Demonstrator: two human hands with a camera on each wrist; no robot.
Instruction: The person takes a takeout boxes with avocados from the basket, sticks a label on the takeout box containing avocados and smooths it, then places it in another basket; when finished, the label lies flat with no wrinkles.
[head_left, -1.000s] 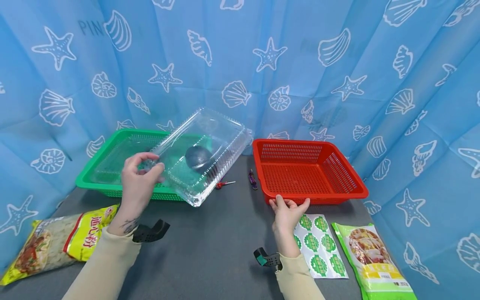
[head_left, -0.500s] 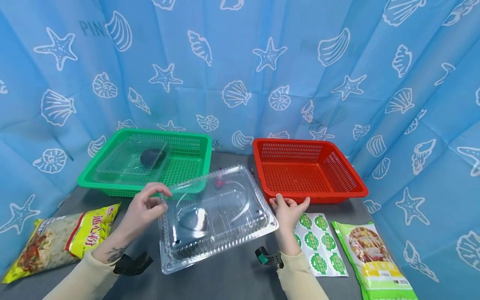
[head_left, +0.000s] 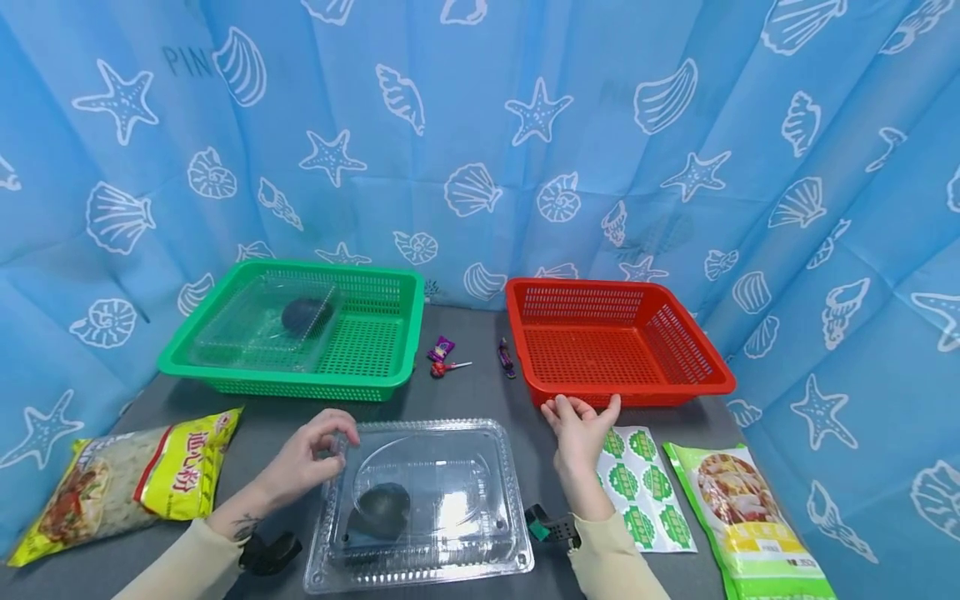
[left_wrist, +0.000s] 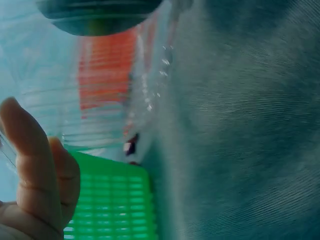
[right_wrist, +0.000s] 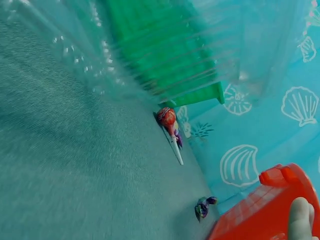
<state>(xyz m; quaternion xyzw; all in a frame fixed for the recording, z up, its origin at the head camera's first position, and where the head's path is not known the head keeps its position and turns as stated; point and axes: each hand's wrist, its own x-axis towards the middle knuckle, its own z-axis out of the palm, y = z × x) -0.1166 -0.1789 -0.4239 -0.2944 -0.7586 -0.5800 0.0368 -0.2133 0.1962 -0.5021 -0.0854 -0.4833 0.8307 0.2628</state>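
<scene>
A clear plastic food container (head_left: 480, 546) with a ribbed edge lies nearly level at the front middle of the table in the head view. Inside it sits a dark rounded object (head_left: 382, 510), its underside also showing in the left wrist view. My left hand (head_left: 303, 458) pinches the container's back left corner between thumb and fingers. At the red basket (head_left: 600, 390), my right hand (head_left: 579, 437) has its fingertips against the front just under the rim. One finger (right_wrist: 300, 220) overlaps the red wall in the right wrist view.
A green basket (head_left: 300, 381) at back left holds another clear container (head_left: 247, 333) with a dark object. Between the baskets lie a lollipop (head_left: 441, 367) and wrapped candies (head_left: 506, 358). A yellow food bag (head_left: 135, 475), sticker sheet (head_left: 637, 500) and green food bag (head_left: 750, 525) flank the hands.
My left hand has brought the clear container from in front of the green basket down toward the table's front, turning it from tilted to level. The right hand stays at the red basket.
</scene>
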